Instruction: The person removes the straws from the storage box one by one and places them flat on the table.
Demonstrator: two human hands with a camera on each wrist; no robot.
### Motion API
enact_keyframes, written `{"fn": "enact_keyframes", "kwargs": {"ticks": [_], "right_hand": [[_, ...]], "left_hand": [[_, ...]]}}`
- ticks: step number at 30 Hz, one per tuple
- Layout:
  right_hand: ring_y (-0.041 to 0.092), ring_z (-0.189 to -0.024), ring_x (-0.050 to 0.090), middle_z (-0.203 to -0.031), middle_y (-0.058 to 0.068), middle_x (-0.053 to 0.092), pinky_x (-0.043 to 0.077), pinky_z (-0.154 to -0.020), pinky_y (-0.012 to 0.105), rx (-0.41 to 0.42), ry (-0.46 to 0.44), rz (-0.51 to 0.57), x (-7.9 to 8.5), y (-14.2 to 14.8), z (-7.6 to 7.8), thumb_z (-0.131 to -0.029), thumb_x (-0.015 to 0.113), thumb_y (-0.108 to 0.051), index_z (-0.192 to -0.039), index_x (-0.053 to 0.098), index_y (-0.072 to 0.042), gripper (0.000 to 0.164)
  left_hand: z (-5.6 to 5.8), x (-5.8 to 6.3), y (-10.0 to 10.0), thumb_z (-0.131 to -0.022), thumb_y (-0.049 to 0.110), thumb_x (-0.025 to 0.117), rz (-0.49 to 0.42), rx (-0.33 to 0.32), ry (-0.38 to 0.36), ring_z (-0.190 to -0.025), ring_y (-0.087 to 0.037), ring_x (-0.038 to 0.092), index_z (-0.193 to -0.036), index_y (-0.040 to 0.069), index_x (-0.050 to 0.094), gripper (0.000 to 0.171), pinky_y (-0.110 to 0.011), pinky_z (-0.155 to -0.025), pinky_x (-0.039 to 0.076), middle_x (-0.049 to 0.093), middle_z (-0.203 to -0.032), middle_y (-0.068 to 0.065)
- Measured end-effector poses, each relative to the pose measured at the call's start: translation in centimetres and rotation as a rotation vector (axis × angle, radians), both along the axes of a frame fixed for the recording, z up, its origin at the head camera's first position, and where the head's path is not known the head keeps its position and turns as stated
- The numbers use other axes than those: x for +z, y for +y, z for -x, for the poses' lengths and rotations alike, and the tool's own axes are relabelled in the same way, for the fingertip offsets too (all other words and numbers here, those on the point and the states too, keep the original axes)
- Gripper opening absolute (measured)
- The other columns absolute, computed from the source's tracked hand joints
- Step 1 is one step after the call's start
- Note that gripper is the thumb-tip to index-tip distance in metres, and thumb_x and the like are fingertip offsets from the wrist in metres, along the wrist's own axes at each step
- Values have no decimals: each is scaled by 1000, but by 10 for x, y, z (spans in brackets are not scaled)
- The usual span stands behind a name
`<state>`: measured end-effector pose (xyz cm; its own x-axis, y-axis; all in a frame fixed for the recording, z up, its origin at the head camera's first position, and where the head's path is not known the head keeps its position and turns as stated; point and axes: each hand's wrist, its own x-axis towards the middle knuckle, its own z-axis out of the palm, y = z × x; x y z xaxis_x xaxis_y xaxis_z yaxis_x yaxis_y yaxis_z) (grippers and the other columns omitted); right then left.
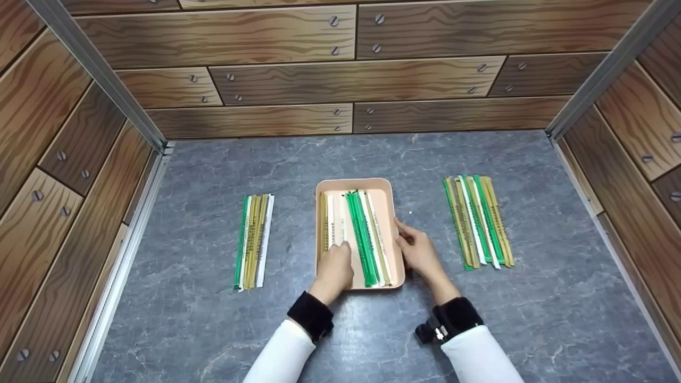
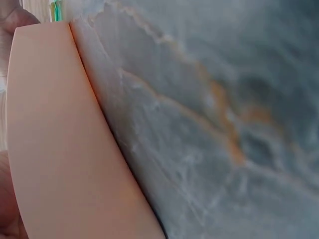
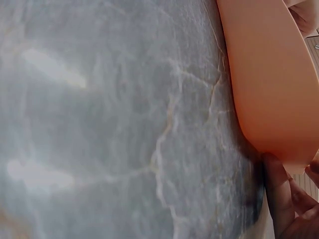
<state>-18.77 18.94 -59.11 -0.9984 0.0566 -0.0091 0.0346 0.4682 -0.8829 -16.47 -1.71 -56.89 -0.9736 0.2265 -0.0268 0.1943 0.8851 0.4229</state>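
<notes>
A peach-coloured tray (image 1: 355, 184) stands in the middle of the tabletop with long thin stick packets in it. Toward its right side lie green stick packets (image 1: 362, 239) beside white and gold ones; on its left are a gold one and white ones. My left hand (image 1: 334, 268) reaches over the near left wall, its fingers curled round the lower part of a white stick packet (image 1: 342, 215); their tips are hidden. Outside the right wall, my right hand (image 1: 423, 255) touches the tray with extended fingers. In the right wrist view, its fingers (image 3: 277, 186) meet the tray's corner (image 3: 269, 94).
To the left on the marbled grey tabletop (image 1: 186, 239) lies a bundle of green, gold and white stick packets (image 1: 255, 242). A wider bundle (image 1: 479, 221) lies to the right. Wood-patterned walls (image 1: 351, 80) enclose the back and both sides.
</notes>
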Motion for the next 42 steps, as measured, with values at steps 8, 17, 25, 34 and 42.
{"fn": "enact_keyframes", "kwargs": {"ticks": [8,17,25,34,42], "right_hand": [[31,-94,65,-103,21,69,52,-84,42,9,9,-15,0,1,0,-93,62,0,-136,58,-5,44],[30,-93,65,-102,21,69,53,-80,38,0,-5,3,1,0,-1,-93,60,1,-136,57,-5,44],[31,-96,66,-107,22,69,53,-83,40,6,-6,19,0,-1,-1,-93,60,2,-137,57,-4,44],[32,-97,66,-105,22,69,53,-85,43,-5,12,3,0,0,0,-93,62,0,-136,58,-5,43],[32,-95,66,-104,23,68,53,-84,42,6,10,16,-1,0,1,-93,62,1,-136,57,-4,44]], "left_hand": [[-1,9,-8,-74,-8,63,-102,38,-6,-73,-38,64,-96,-2,60,23,-46,-63,54,63,-80,-21],[0,32,-35,-75,-16,58,-249,97,-3,-64,-29,61,-127,1,57,55,-33,-51,51,66,-94,-23],[-1,43,-81,-78,-18,61,-376,161,80,-72,-31,65,-131,-1,55,56,-36,-59,56,66,-90,-19],[-6,36,-138,-75,-14,55,-273,342,106,-71,-34,63,-129,0,61,55,-49,-61,52,67,-81,-16],[-8,26,-184,-80,-8,51,-218,491,-57,-84,-44,65,-134,2,58,56,-54,-63,51,67,-105,-27]]}}
